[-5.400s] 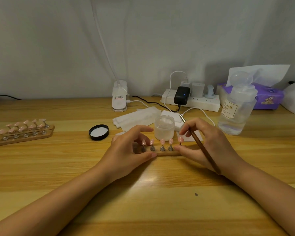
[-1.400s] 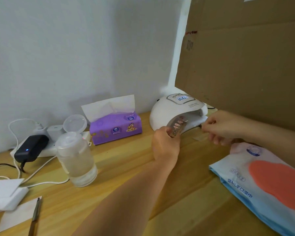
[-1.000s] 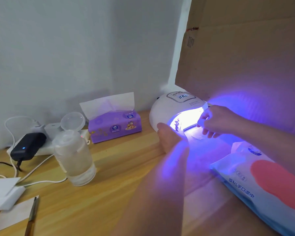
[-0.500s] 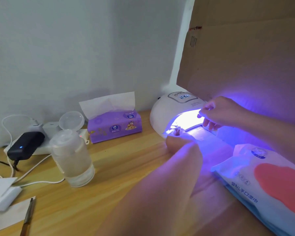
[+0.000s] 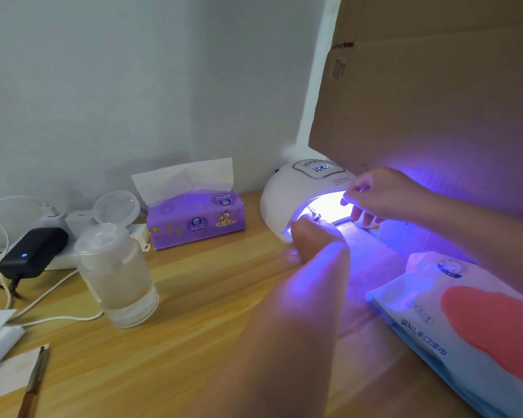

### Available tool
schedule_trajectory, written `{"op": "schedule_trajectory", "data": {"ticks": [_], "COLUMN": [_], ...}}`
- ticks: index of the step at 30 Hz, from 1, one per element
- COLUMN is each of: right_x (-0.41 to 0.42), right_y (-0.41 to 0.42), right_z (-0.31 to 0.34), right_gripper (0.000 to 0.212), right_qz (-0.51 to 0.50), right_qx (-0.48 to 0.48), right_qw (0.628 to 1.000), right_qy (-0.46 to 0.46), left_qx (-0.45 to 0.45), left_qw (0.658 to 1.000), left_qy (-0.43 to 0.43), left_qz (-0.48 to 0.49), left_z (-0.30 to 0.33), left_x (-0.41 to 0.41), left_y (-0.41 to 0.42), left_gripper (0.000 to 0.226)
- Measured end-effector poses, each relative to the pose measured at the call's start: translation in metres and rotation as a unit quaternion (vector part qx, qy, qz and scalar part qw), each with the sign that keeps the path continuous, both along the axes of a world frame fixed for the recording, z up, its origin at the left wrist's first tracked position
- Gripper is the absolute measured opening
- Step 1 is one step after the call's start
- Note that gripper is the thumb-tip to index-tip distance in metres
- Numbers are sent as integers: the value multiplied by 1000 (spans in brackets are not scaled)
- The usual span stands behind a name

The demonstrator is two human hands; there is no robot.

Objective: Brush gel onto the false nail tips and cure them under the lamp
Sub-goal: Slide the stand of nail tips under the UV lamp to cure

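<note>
At the lower left of the frame a brush (image 5: 34, 384) is seen lying on a slip of paper, apart from both hands. Further in, a clear bottle (image 5: 118, 276) stands left of centre, and a wipes pack (image 5: 477, 321) lies at the lower right. The left hand (image 5: 316, 236) is stretched to the glowing mouth of the lamp (image 5: 287, 194), right of centre; its fingers are hidden behind the back of the hand, so their grip cannot be told. Just beyond its knuckles, inside the lit opening, part of the nail tip holder (image 5: 313, 214) is glimpsed, its long axis seemingly across the mouth. The right hand (image 5: 384, 197) is held at the lamp's right rim, fingers loosely curled, nothing visibly gripped. The left hand is judged nearer the holder, which lies straight ahead of it. A tissue box (image 5: 195, 218) stands by the wall.
</note>
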State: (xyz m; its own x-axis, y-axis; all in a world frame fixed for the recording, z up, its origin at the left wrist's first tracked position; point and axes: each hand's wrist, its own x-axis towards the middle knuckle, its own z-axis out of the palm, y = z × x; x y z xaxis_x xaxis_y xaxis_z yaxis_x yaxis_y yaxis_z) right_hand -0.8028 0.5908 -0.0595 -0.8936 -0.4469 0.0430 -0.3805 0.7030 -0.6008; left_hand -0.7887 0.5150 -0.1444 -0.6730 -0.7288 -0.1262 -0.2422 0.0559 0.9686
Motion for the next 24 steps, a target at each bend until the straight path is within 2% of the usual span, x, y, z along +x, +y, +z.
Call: {"op": "schedule_trajectory", "data": {"ticks": [5,8,10,13,16,19,24], "right_x": [-3,-4,-5,-8,-11,-13,-19], "right_y": [3,4,4,5,5,4,-9], "right_z": [1,0,-2,-4,-5,-3,0], "right_gripper": [19,18,18,18,17,15,32], "right_qz": [0,1,0,2,-6,-9,16], "right_qx": [-13,-14,-15,-3,-3,0,28], "right_qw": [1000,1000,999,999,999,997,996], "right_qy": [15,23,30,40,47,74,87], "left_qx": [-44,-72,-83,-101,-138,-157,-183], "left_qw": [998,996,994,993,989,985,981], "left_qy": [-44,-55,-61,-56,-58,-67,-67], "left_qz": [29,27,29,25,12,2,-25], "left_z": [3,0,-1,-2,-2,0,-2], "left_x": [-3,-5,-4,-2,0,0,3], "left_y": [7,5,4,2,-1,-1,-2], "left_gripper": [9,32,38,21,31,17,21]}}
